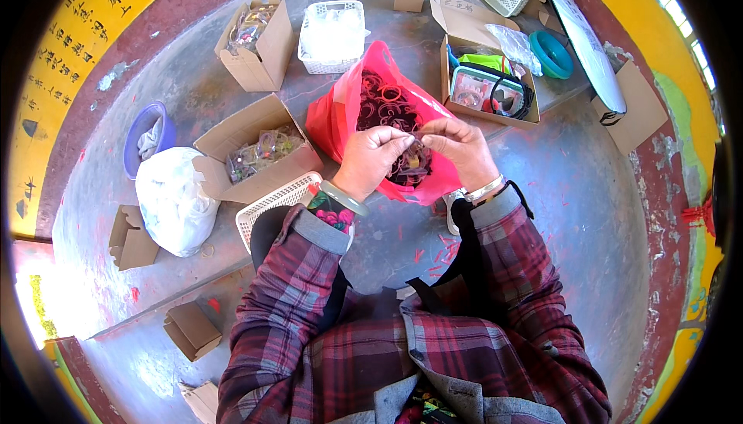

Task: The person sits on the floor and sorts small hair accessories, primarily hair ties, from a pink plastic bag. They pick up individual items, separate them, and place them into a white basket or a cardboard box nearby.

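In front of me stands a pink-red plastic bag [330, 119] with its mouth wide apart. Inside lies a heap of small dark maroon loops [381, 116], with a brighter red ring [391, 93] on top. My left hand [373, 157] and my right hand [464, 151] meet over the near side of the bag. Each has thumb and forefinger pinched together, the tips almost touching. Whatever is between the fingertips is too small to name.
Left of the bag are a carton of small clear packets [214, 144], a white plastic sack [179, 205] and a purple basin [135, 145]. Beyond stand a white basket [303, 51] and a filled carton [272, 58]. A carton with a clear case [451, 108] lies right.
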